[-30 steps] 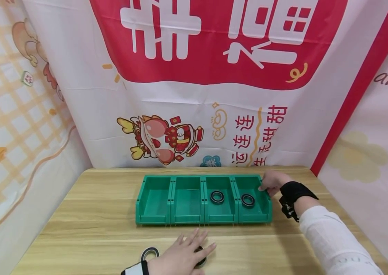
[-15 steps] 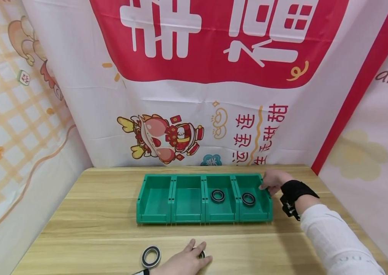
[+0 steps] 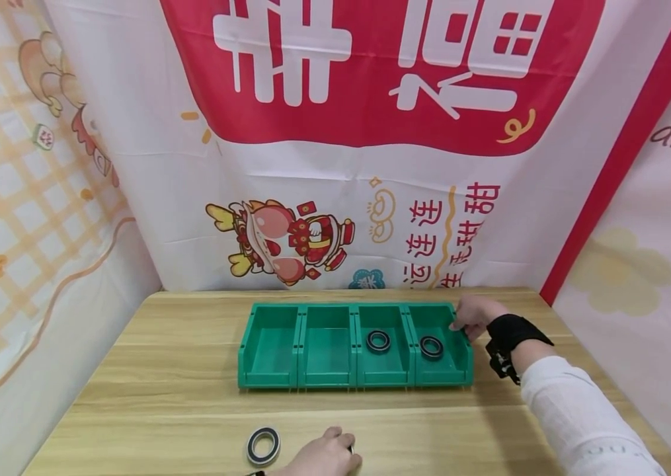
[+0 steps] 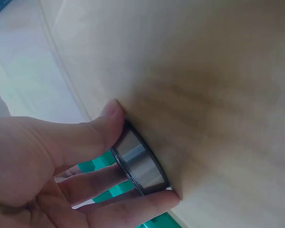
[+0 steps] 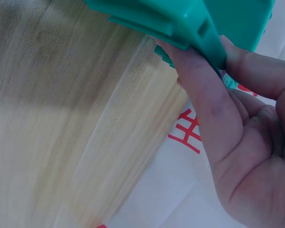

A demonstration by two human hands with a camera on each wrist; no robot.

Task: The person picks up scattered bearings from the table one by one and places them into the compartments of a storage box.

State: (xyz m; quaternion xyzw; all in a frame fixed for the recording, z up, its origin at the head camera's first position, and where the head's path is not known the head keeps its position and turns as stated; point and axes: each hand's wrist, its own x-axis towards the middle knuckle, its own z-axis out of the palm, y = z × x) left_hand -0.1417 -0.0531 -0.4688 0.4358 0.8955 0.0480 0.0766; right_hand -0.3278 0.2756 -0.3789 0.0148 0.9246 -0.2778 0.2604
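A wood-grain table point(image 3: 162, 377) lies near. At its far edge hangs a white cloth point(image 3: 177, 198) printed with a red panel point(image 3: 365, 124) and, lower left, a dragon point(image 3: 272, 231). A checked cloth point(image 3: 8, 172) hangs left, a flowered cloth point(image 3: 668, 211) right.

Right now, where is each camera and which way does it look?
Head: on the head, facing forward and down at the table; left hand and right hand show.
Left wrist: worn there, facing the left hand pinching a ring.
Right wrist: worn there, facing the right hand gripping green bins.
Both wrist views show the green bins.
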